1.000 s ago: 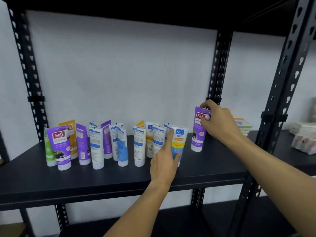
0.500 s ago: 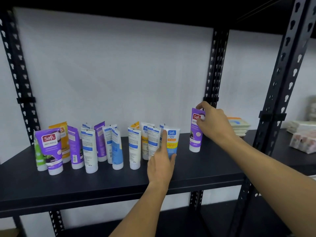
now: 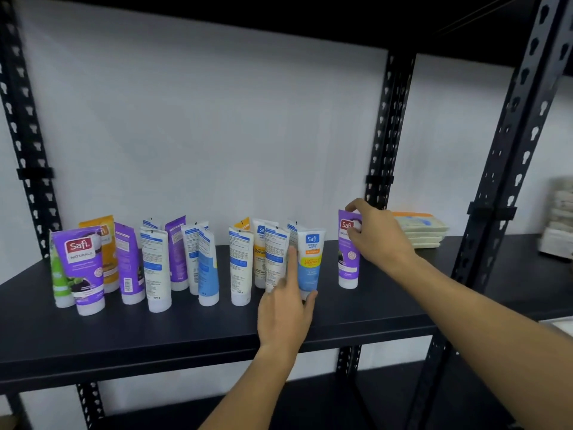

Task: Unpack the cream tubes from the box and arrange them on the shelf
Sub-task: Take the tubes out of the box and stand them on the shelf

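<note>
The purple tube [image 3: 348,252] stands upright on its white cap toward the right end of the shelf [image 3: 186,333], its long axis straight up and down, set apart from the rest of the row by a clear gap. The right hand [image 3: 379,235] is on it from the right side, fingers curled over the crimped top and down its upper face, so it is this hand that holds it and has the shorter way to go. Any shift of that tube, I would judge, runs leftward along the shelf toward the row, or it simply gets let go where it stands.

Just left of the gap is the blue and white tube [image 3: 310,262], also upright on its cap, at the row's right end and nearer the shelf's front edge than its neighbours. The left hand [image 3: 285,308] comes up from below the front edge. Its forefinger lies straight up the tube's left side and its thumb sits at the foot by the cap; the grip looks light, more steadying than clamping.

Further left the other tubes [image 3: 155,268] stand in a loose double line reaching toward the shelf's left end, several leaning a little. Beyond the upright post [image 3: 381,156], flat packets [image 3: 424,231] lie stacked. No box is in sight.
</note>
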The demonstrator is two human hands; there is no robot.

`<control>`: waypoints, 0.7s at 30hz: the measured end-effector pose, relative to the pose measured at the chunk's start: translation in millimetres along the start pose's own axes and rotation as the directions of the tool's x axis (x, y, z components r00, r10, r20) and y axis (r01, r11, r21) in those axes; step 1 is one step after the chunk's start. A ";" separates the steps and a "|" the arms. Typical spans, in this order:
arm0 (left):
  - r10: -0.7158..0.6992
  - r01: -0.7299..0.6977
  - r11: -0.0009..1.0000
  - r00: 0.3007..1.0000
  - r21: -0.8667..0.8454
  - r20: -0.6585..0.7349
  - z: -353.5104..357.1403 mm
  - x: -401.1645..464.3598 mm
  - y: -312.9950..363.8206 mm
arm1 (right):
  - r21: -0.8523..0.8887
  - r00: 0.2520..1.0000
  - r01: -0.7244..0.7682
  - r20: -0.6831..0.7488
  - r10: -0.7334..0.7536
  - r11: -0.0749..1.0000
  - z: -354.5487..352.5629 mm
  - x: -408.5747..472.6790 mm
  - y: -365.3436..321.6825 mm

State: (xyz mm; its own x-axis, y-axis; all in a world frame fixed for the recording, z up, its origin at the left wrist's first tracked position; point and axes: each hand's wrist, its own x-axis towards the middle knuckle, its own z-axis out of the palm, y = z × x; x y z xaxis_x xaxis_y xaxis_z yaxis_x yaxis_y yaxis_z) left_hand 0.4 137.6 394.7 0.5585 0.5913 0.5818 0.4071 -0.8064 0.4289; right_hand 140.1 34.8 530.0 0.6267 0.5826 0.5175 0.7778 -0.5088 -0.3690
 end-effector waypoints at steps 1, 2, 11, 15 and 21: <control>0.004 -0.004 1.000 1.000 -0.019 0.002 -1.3 -3.6 -1.3 | 0.007 1.000 -0.001 0.006 0.001 1.000 2.5 -0.6 0.9; 0.017 -0.017 1.000 1.000 -0.024 0.005 -2.5 -7.7 -2.9 | 0.020 1.000 -0.004 0.010 0.004 1.000 5.1 -1.1 1.6; 0.121 -0.145 0.949 0.988 0.279 0.099 -35.9 -18.7 -42.7 | 0.051 1.000 0.010 0.004 -0.010 0.999 35.0 -4.4 0.3; 0.108 -0.178 0.937 0.966 0.300 0.235 -40.2 -26.1 -48.7 | 0.021 0.999 -0.006 -0.036 0.007 1.000 42.2 -0.2 -5.2; 0.031 -0.128 0.938 0.957 0.323 0.287 -38.1 -26.4 -44.2 | 0.064 0.998 -0.027 -0.048 0.030 0.998 58.5 -2.8 -2.7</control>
State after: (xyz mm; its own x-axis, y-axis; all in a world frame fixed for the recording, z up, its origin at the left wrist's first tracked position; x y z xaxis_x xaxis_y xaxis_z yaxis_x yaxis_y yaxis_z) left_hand -59.9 157.8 386.7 0.7551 0.5400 0.3717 0.5440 -0.8326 0.1045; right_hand 139.1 71.6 484.4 0.6464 0.5365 0.5425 0.7624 -0.4828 -0.4310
